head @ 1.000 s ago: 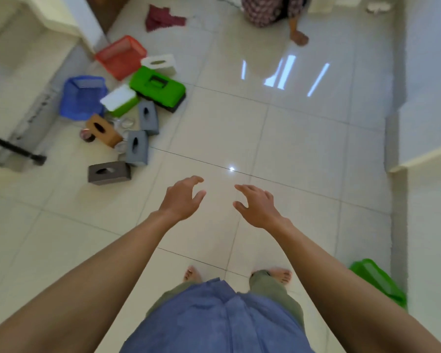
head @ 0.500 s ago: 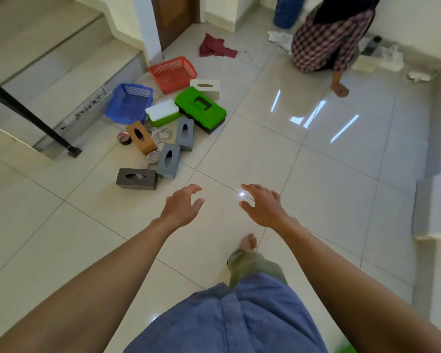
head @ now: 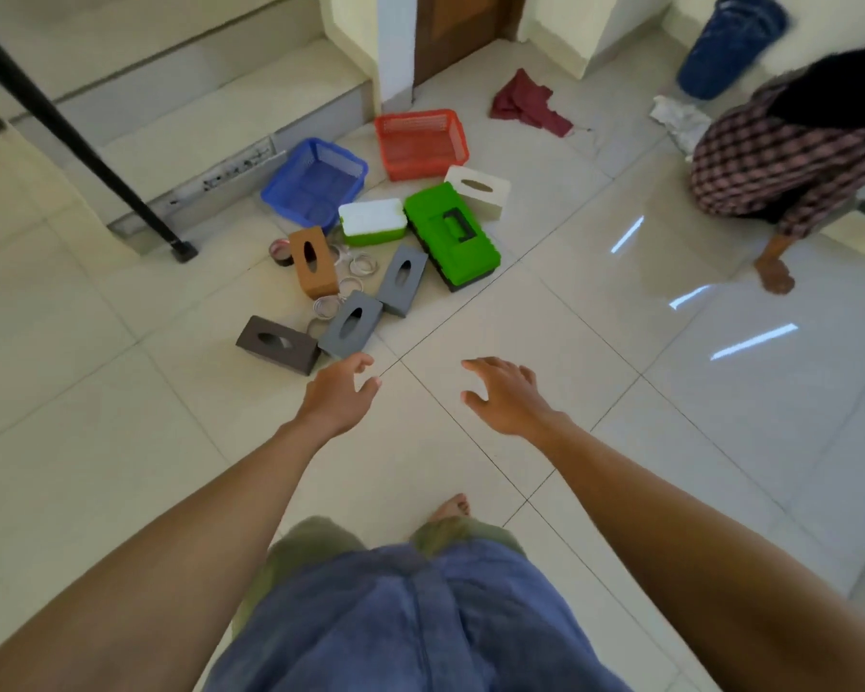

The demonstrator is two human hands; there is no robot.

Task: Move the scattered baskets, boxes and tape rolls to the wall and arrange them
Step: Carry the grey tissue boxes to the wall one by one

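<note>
Blue basket [head: 315,184] and red basket [head: 420,142] are sitting on the floor [head: 570,352] by the bottom stair [head: 196,137], with the green case [head: 450,237], tissue boxes [head: 403,279] and tape rolls [head: 363,267] lying jumbled just in front. The dark brown box [head: 276,344] is lying nearest the left hand [head: 338,397]. That hand and the right hand [head: 505,397] are hovering with fingers spread, holding nothing.

Empty left hand [head: 339,398] and right hand [head: 504,394] above tiles, near dark brown tissue box [head: 276,345]
</note>
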